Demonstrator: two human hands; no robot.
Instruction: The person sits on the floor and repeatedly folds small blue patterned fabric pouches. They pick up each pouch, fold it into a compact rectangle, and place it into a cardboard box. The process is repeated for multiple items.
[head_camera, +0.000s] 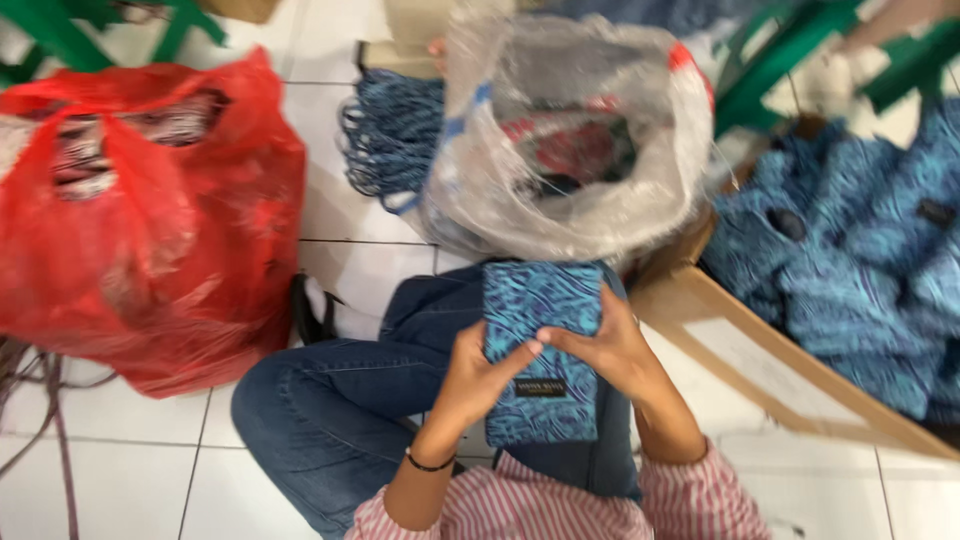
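A flat blue patterned fabric pouch (541, 300) with a small dark label rests on my lap, and both hands grip it. My left hand (478, 378) holds its left edge with the thumb across the front. Over the right side, my right hand (612, 347) has its fingers curled onto the cloth. I sit on the floor in blue jeans (330, 400) and a red-and-white striped shirt. A thin black band circles my left wrist.
A big red plastic bag (140, 220) stands at left. A clear plastic bag (570, 140) with dark and red contents sits straight ahead, blue cords (390, 130) beside it. At right a cardboard box (780, 370) holds several matching blue pouches (860, 260). Green furniture legs stand behind on the white tile floor.
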